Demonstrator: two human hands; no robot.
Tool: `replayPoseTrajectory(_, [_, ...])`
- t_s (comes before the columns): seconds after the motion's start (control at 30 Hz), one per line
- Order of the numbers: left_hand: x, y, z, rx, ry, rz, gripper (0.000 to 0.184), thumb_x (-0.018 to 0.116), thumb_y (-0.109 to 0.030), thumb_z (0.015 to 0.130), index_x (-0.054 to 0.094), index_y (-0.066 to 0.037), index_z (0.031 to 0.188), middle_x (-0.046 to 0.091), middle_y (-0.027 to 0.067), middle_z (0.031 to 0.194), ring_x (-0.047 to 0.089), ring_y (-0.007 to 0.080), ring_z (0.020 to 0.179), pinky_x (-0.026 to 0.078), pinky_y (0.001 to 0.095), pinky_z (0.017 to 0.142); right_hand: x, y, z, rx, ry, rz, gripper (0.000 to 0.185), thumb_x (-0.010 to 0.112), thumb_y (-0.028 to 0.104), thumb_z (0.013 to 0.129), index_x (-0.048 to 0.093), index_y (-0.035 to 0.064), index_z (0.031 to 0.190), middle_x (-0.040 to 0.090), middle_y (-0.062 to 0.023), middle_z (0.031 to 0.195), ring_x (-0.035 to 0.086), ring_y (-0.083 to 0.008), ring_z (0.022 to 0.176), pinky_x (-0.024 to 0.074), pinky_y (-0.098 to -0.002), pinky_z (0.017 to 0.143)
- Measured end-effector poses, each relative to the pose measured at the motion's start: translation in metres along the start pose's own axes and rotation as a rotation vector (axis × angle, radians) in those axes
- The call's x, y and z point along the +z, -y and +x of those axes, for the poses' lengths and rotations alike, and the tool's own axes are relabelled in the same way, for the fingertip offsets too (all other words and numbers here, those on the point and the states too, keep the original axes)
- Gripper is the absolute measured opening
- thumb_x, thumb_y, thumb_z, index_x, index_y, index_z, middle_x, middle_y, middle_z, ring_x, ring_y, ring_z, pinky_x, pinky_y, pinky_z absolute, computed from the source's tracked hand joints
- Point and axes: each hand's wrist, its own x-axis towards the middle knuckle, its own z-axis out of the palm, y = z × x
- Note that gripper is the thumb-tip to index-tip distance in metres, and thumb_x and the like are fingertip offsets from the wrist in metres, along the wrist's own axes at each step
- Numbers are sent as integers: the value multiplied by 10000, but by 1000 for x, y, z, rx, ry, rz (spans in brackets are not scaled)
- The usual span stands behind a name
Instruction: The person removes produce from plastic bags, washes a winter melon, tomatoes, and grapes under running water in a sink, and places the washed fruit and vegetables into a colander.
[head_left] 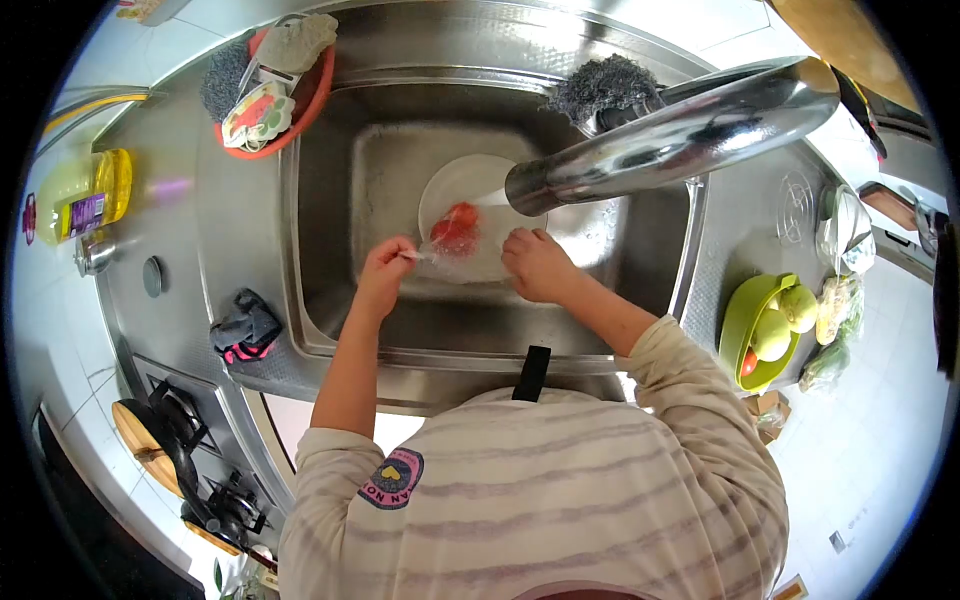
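Lying between and just beyond left hand [385,272] and right hand [541,266]: rounded red object [455,228] in clear plastic film [462,268]; left, slightly nearer, pinches the film's edge; right curled, grip indeterminate.

I'm seeing a cream fabric shirt [560,480] w/ soft mauve-grey horiz. stripes; L side, a rounded pink-and-dark badge [392,478] w/ yellow heart + lettering; R sleeve [690,385] bunched nr. elbow; short, flat black strap [532,373] up front.

Kitchen with sink [330,215] and stove [212,402]
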Motion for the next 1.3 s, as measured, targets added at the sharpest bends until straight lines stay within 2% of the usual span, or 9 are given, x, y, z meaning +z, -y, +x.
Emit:
replayPoseTrajectory(0.1, [10, -22, -12, 200, 199, 379, 71, 458, 29, 706, 506, -7, 743, 498, 26, 755, 459, 141, 732, 362, 236, 696, -3, -8, 15, 86, 4, 165, 102, 573, 101, 636, 592, 65, 730, 612, -108, 857, 544, -298, 981, 426, -427, 820])
replayPoseTrajectory(0.2, [32, -42, -24, 224, 333, 504, 74, 452, 42, 680, 485, 4, 735, 504, 34, 768, 457, 140, 751, 364, 237, 710, -2, -6, 17, 229, 452, 286, 88, 564, 136, 675, 584, 65, 722, 599, -121, 729, 587, -307, 846, 442, -433, 756])
replayPoseTrajectory(0.3, [41, -45, -31, 206, 336, 477, 75, 484, 53, 736, 522, -1, 769, 511, 18, 779, 462, 133, 750, 367, 234, 701, -2, -6, 13, 195, 316, 295, 141, 560, 196, 729, 589, 58, 738, 597, -139, 704, 586, -341, 728, 442, -451, 686])
replayPoseTrajectory(0.4, [37, -45, -30, 169, -4, 420, 90, 495, 21, 836, 581, 1, 853, 512, 2, 768, 470, 117, 712, 376, 225, 664, -13, -13, 20, 92, 188, 295, 211, 603, 262, 771, 589, 52, 767, 584, -124, 726, 580, -302, 737, 460, -403, 668])
replayPoseTrajectory(0.47, [17, -47, -19, 181, -133, -87, 139, 492, -29, 898, 600, 7, 979, 504, -9, 744, 467, 90, 667, 384, 215, 621, -39, -19, 13, 406, -124, 802, 187, 616, 210, 809, 579, 30, 774, 562, -108, 749, 558, -247, 734, 446, -348, 639])
replayPoseTrajectory(0.6, [45, -71, -21, 129, -223, 235, 170, 458, -55, 914, 583, 2, 1014, 480, 2, 697, 406, 77, 619, 376, 239, 593, -60, -20, 8, 284, -493, 833, 78, 614, 85, 813, 592, 12, 828, 588, -87, 841, 559, -202, 763, 442, -312, 647])
replayPoseTrajectory(1.03, [30, -66, -23, 155, 89, 635, 187, 587, -170, 861, 650, -5, 924, 549, -7, 711, 463, 105, 641, 394, 249, 606, -44, -14, -24, 271, -129, 289, 169, 594, 95, 764, 612, 99, 932, 618, -68, 904, 610, -294, 736, 503, -355, 640])
replayPoseTrajectory(1.1, [49, -80, -25, 67, 193, 1153, 178, 618, -68, 797, 634, -17, 967, 570, 13, 782, 504, 138, 688, 418, 275, 640, -48, -11, -16, 375, -222, 410, 157, 600, 104, 758, 617, 95, 915, 625, -74, 887, 612, -296, 736, 504, -356, 640])
replayPoseTrajectory(1.3, [33, -52, -20, 319, 237, 829, 157, 525, -93, 866, 560, -27, 1004, 603, 60, 948, 561, 184, 770, 443, 295, 708, -62, -5, -13, 271, -331, 478, 136, 614, 142, 784, 625, 55, 888, 627, -122, 833, 604, -295, 701, 486, -357, 636])
